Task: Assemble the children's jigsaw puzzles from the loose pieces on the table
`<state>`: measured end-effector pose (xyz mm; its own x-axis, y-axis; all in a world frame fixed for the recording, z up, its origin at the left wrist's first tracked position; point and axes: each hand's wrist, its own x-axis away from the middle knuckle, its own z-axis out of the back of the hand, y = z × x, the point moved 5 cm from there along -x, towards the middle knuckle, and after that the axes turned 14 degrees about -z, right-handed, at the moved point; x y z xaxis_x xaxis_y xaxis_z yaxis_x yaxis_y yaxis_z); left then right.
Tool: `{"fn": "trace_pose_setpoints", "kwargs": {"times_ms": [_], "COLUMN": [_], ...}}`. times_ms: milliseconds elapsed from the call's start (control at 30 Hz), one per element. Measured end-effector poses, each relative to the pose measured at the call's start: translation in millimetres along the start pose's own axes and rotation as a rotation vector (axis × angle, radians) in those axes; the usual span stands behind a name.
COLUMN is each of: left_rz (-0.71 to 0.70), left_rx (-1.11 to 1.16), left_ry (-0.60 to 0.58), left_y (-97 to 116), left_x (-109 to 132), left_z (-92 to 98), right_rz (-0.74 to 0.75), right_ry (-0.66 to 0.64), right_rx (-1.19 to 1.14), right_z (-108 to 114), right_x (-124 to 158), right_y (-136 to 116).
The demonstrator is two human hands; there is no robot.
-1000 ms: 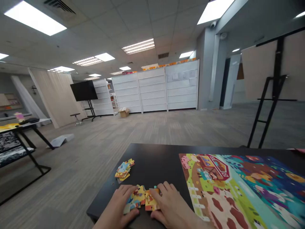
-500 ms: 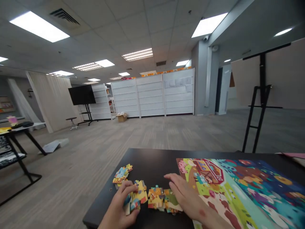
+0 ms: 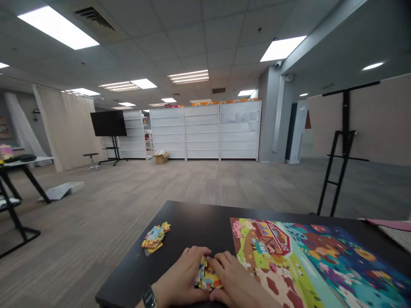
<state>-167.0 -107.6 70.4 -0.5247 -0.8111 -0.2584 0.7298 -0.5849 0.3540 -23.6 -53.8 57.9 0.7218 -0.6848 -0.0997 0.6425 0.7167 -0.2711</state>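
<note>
Both hands meet at the near side of the black table (image 3: 192, 222), pressed around one bunch of jigsaw puzzle pieces (image 3: 208, 277). My left hand (image 3: 184, 273) closes on the bunch from the left, a watch on its wrist. From the right, my right hand (image 3: 231, 273) curls its fingers over the same pieces, hiding part of them. A second small pile of puzzle pieces (image 3: 155, 237) lies to the left, apart from both hands. Just right of my right hand is a colourful picture sheet (image 3: 272, 252) with farm animals and a barn.
A pink-edged item (image 3: 388, 226) lies at the table's right edge. Beyond the table stand a black easel-like stand (image 3: 337, 171), white shelves (image 3: 202, 134), a screen on a stand (image 3: 108, 124) and a cardboard box (image 3: 161, 158). Another table (image 3: 35, 161) is at far left.
My hands have come together. Pieces from my left hand and those by my right hand are now gathered into one bunch between them. The view has shifted slightly.
</note>
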Motion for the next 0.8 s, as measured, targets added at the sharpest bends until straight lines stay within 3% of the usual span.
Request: {"fn": "trace_pose_setpoints", "kwargs": {"times_ms": [133, 267, 333, 500, 600, 667, 800], "left_rz": [0.056, 0.066, 0.061, 0.017, -0.022, -0.035, -0.06], "left_rx": [0.014, 0.015, 0.028, 0.119, 0.16, 0.135, 0.007], "left_ry": [-0.016, 0.063, 0.115, 0.259, 0.315, 0.248, -0.002], "left_y": [-6, -11, -11, 2, 16, 25, 33], "left_x": [6, 21, 26, 21, 3, -11, -30], "left_z": [7.5, 14.8, 19.0, 30.8, 33.1, 26.6, 2.4], "right_rz": [0.01, -0.062, -0.091, -0.179, -0.168, -0.196, -0.21], "right_ry": [0.059, 0.088, 0.044, -0.178, -0.191, -0.171, -0.137], "right_rx": [0.081, -0.039, -0.054, -0.079, -0.218, -0.276, -0.3], "right_z": [7, 34, 39, 20, 8, 2, -2], "right_x": [-1, 10, 16, 23, 21, 19, 25], "right_y": [12, 27, 27, 16, 11, 18, 41]}}
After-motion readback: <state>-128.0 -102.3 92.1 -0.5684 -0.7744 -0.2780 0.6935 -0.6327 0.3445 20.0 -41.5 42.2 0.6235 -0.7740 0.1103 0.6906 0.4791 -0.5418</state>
